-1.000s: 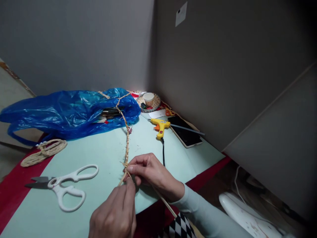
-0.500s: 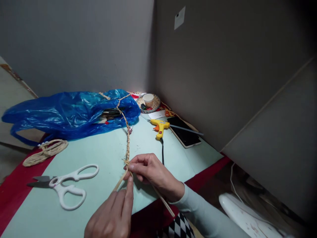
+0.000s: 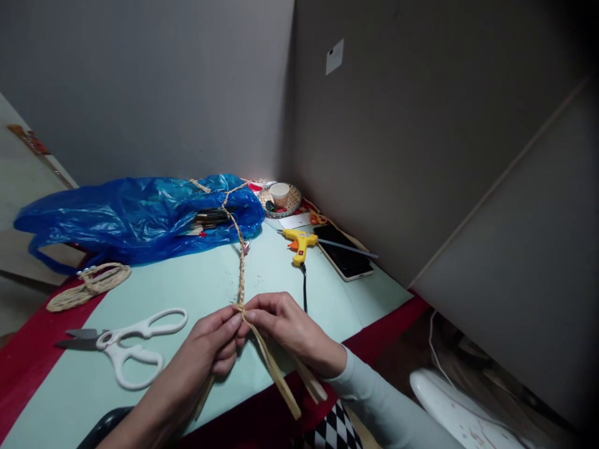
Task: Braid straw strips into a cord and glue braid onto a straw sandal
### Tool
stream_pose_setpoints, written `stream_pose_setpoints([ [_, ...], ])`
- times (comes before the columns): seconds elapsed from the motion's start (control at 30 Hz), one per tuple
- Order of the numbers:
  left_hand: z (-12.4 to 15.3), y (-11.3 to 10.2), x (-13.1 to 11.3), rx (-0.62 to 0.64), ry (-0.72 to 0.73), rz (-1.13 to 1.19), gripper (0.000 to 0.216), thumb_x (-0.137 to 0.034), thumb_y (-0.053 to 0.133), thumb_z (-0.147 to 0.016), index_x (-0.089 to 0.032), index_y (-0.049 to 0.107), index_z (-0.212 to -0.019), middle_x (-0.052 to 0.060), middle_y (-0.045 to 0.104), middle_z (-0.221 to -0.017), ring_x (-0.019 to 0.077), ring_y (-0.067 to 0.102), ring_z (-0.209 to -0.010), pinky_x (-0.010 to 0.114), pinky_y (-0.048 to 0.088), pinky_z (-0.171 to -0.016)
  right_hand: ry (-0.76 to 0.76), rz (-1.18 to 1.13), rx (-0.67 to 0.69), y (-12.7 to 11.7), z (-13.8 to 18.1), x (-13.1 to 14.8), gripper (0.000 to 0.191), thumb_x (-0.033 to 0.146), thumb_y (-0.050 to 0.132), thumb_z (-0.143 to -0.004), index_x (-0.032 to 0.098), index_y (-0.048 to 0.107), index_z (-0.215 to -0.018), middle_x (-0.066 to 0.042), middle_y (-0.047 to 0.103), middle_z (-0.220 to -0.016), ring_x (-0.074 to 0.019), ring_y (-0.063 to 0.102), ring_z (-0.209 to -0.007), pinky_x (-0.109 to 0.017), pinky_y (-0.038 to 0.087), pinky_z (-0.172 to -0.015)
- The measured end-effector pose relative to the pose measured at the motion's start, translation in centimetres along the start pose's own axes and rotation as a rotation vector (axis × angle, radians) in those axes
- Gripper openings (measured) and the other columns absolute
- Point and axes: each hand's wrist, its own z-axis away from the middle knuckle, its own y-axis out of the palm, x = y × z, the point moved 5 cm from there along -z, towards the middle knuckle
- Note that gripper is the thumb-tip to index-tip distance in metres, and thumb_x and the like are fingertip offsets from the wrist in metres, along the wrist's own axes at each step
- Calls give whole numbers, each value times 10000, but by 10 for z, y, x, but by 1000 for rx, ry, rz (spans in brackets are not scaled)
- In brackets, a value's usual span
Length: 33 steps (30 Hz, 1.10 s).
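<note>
A thin straw-coloured braid [image 3: 241, 268] runs from the blue bag down the table to my hands. My left hand [image 3: 213, 342] pinches the braid's near end from the left, thumb and fingers closed on it. From the right, my right hand [image 3: 285, 324] pinches the same spot, its fingertips almost touching the left ones. Loose flat strands [image 3: 274, 368] hang from the pinch: one between the hands, one under the right hand, one below the left. White-handled scissors [image 3: 133, 340] lie with blades apart, left of my left hand.
A blue plastic bag [image 3: 126, 218] lies along the back left. A small woven sole [image 3: 88, 287] sits near the left edge. Behind my right hand are a yellow glue gun [image 3: 300, 243], a phone [image 3: 344, 252] and a woven tray [image 3: 292, 201] with a paper cup [image 3: 279, 192]. Grey walls enclose the back and right.
My left hand has risen from below, its extended index finger now drawn into a pinch at the braid's end. One strand now hangs down between the hands. The right hand stays about where it was.
</note>
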Motion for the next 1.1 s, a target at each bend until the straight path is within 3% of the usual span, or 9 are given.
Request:
stream_pose_setpoints([
  [0.1,1,-3,5,-64,8,-47,278,-450,576,-855,-173,565,-880,-76,446,-611,44,175,-423,193,108,-396,-7,161,-23,-2,3,2,177,199,547,-908,138,697,-838,-28,686,-751,-142,585,-720,-243,422,-698],
  [0.17,3,-7,3,-103,45,-110,246,-427,592,-849,-182,591,-862,-53,505,-634,73,327,-463,195,232,-429,-20,342,-44,-2,7,6,190,198,544,-916,150,705,-827,-35,693,-757,-147,578,-708,-256,397,-689],
  [0.27,7,-11,-4,-153,122,-236,198,-371,638,-822,-194,615,-737,-22,588,-694,159,518,-704,249,384,-652,-37,676,-86,2,13,13,237,218,506,-947,143,685,-812,-65,683,-748,-163,564,-667,-288,361,-652],
  [0.47,10,-12,-11,-218,145,-354,252,-359,638,-798,-208,598,-600,-50,543,-544,170,490,-614,278,355,-636,-74,1226,-62,23,28,25,92,129,502,-893,152,591,-883,-83,636,-816,-228,582,-688,-331,374,-585],
  [0.57,10,-12,-10,-222,131,-317,202,-362,643,-777,-200,657,-658,-20,643,-641,203,586,-742,286,414,-743,-74,1327,-79,39,33,25,188,35,532,-798,153,565,-941,-70,615,-824,-249,595,-706,-351,437,-578],
  [0.77,11,-19,0,-204,102,-171,205,-372,650,-808,-195,747,-840,-18,717,-698,171,603,-659,286,475,-762,-253,1475,-273,67,35,16,269,18,490,-835,62,589,-1082,-97,636,-767,-241,612,-635,-341,490,-500],
  [0.87,9,-19,4,-183,106,-69,156,-337,691,-801,-202,760,-837,-22,729,-720,155,625,-702,248,480,-782,-358,1500,-256,72,38,14,295,-10,482,-825,17,619,-1085,-138,664,-808,-254,623,-668,-360,508,-541],
  [1.0,9,-15,3,-173,77,-13,161,-324,735,-769,-179,750,-838,-65,612,-534,73,393,-430,187,327,-448,-314,1213,-179,44,44,30,198,187,515,-930,102,676,-1009,-118,686,-877,-253,623,-764,-385,507,-675],
  [1.1,12,-12,-1,-169,47,70,160,-325,748,-763,-168,744,-791,-44,640,-586,64,442,-481,158,318,-455,-153,899,-203,7,39,43,263,321,462,-995,180,684,-982,-81,687,-909,-215,623,-855,-344,469,-795],
])
